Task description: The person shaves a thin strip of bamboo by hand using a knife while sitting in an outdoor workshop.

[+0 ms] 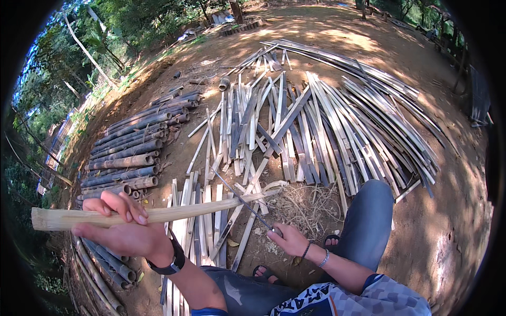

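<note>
My left hand [124,234] lies palm up under a pale split bamboo strip [184,211], its fingers curled over the top edge. The strip runs from the far left toward the middle, and its right tip is thin, with a curled shaving [276,184] beside it. My right hand [290,241] is closed round the handle of a long, narrow knife [242,199]. The blade slants up and left, crossing the strip near its right end. Whether the edge bites into the bamboo I cannot tell.
A heap of thin shavings [311,203] lies on the soil beyond my right hand. Split bamboo strips [337,126] spread across the ground ahead, with more [184,231] below my left arm. Uncut bamboo poles [126,160] are stacked at left. My bent knee [369,210] rises at right.
</note>
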Tool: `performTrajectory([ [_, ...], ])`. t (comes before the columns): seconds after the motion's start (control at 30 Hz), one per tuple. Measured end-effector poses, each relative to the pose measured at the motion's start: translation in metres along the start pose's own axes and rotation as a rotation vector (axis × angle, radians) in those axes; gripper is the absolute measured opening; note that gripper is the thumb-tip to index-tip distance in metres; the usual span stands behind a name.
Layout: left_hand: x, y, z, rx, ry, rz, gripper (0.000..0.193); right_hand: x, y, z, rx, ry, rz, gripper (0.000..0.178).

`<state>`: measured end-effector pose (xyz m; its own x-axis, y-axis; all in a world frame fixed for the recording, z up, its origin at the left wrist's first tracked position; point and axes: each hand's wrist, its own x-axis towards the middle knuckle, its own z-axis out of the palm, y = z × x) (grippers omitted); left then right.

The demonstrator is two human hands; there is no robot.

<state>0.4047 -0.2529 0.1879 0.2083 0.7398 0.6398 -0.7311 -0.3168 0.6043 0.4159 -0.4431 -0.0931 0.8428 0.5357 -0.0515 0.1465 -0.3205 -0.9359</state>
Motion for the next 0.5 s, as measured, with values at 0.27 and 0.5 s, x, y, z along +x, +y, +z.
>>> performTrajectory([
  [0.27, 0.007, 0.003, -0.016, 0.103, 0.033, 0.004, 0.053, -0.027, 0.038, 0.034, 0.111, 0.041, 0.157, 0.046],
  [0.5, 0.005, 0.003, -0.007, 0.121, -0.016, 0.032, 0.053, -0.021, -0.013, 0.015, 0.13, 0.016, -0.059, 0.048],
])
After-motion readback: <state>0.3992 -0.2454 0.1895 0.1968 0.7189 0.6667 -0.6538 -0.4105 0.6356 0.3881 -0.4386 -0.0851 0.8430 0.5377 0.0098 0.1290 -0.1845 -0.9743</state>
